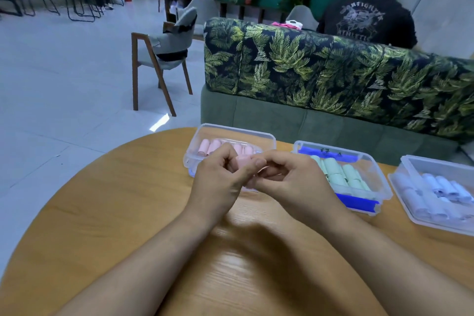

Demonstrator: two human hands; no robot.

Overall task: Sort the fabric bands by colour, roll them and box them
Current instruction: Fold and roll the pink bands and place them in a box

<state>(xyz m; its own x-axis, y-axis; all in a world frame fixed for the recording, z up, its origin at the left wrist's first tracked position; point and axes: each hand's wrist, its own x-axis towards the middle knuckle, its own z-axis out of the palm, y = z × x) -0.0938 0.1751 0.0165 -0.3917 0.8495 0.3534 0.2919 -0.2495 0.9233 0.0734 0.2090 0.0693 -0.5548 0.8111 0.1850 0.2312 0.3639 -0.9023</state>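
Both hands meet over the table in front of the pink box. My left hand (218, 179) and my right hand (289, 179) together pinch a small pink rolled band (242, 161) between their fingertips; most of the roll is hidden by the fingers. Behind them a clear box (230, 129) holds several pink rolls (213, 147). To its right a second clear box (382, 187) with blue ends holds several green rolls (341, 174). A third clear box (405, 202) at the far right holds several white rolls (436, 192).
The round wooden table (115, 213) has its curved edge to the left and far side. A leaf-patterned sofa (333, 72) stands just beyond the boxes, with a person seated behind it. A wooden chair (164, 59) stands on the tiled floor at the left.
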